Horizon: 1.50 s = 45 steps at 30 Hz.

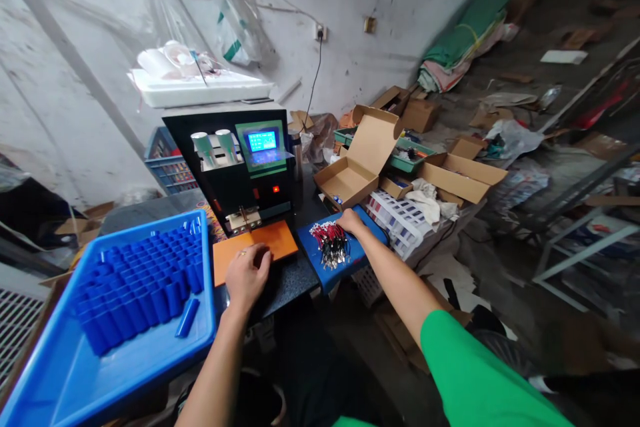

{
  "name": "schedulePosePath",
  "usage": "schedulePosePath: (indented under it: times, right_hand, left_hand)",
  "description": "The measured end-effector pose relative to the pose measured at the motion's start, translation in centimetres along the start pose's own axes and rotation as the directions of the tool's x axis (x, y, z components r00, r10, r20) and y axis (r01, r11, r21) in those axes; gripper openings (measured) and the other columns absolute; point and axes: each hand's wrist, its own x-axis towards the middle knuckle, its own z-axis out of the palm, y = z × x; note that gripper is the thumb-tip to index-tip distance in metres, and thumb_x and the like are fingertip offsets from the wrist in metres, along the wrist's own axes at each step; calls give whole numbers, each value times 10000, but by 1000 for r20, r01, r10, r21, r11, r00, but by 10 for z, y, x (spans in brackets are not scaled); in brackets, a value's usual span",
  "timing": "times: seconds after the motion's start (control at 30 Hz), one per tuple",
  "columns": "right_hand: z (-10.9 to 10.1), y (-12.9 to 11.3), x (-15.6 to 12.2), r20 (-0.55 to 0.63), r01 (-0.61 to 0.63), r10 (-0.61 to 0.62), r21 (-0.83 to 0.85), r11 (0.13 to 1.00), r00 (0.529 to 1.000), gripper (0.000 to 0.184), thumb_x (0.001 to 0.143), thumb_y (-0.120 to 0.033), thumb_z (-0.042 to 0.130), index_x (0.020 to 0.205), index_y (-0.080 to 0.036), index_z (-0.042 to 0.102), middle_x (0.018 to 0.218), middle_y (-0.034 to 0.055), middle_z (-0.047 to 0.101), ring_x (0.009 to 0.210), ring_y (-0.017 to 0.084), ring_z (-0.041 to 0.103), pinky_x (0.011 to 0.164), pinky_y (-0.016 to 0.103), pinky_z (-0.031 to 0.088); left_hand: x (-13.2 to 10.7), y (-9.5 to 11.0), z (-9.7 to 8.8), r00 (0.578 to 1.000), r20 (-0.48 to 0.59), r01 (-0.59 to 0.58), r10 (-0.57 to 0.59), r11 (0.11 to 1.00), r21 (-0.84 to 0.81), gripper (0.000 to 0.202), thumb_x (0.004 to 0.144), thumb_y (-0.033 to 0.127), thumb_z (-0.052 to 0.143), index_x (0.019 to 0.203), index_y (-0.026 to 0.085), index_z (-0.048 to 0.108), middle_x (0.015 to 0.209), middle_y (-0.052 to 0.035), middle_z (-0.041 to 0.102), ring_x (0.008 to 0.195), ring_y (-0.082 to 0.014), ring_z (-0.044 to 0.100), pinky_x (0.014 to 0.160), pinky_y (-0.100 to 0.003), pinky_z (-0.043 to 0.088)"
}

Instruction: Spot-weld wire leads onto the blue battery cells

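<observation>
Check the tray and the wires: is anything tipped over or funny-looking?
Yes: one blue cylinder lies on its side in the blue tray, which looks odd because most other cylinders stand packed in rows. The red and black wires by the right hand lie bunched together; nothing odd stands out there.

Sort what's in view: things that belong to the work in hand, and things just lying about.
Likely in use:
- wire bundle, at the right hand
- orange board, at the left hand
- black machine, screen lit
- blue cylinders in the blue tray

Apparently lying about:
- green rolled sheet
- hanging plastic bag
- white foam tray
</observation>
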Motion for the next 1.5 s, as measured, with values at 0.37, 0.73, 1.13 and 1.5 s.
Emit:
schedulePosePath:
  times: [0.37,0.73,1.13,1.5]
  right_hand:
    - [4,17,-7,-108,86,-39,476,875,993,327,787,-284,565,484,-192,481,407,-30,432,459,114,444,477,228,308]
    - [-37,-20,-34,-392,384,-64,835,395,918,364,820,-507,621,664,-210,480,502,-69,455,414,66,388,397,178,297]
    - [17,-103,-145,-225,300,-264,907,295,938,318,819,-507,630,793,-205,534,537,-69,490,439,76,421,424,191,332]
    - [61,-131,-175,-19,86,-265,967,242,964,332,775,-484,666,681,-205,512,485,-68,465,416,74,388,406,202,298]
  left_hand:
    - [0,0,-1,1000,3,-3,3,1000,-25,312,881,447,533,1046,234,690,1030,-43,750,973,-244,667,823,-338,477]
    - [0,-2,-2,1000,-11,16,-18,985,-170,351,864,484,563,1053,220,697,1000,-68,751,912,-243,686,794,-358,524]
    - [-47,84,-21,991,39,126,-131,762,-635,314,811,438,694,1010,196,710,955,-76,765,860,-205,722,816,-346,585]
    - [-73,55,-20,970,23,209,-243,779,-591,177,845,364,624,878,192,644,820,-26,696,743,-144,644,737,-274,518]
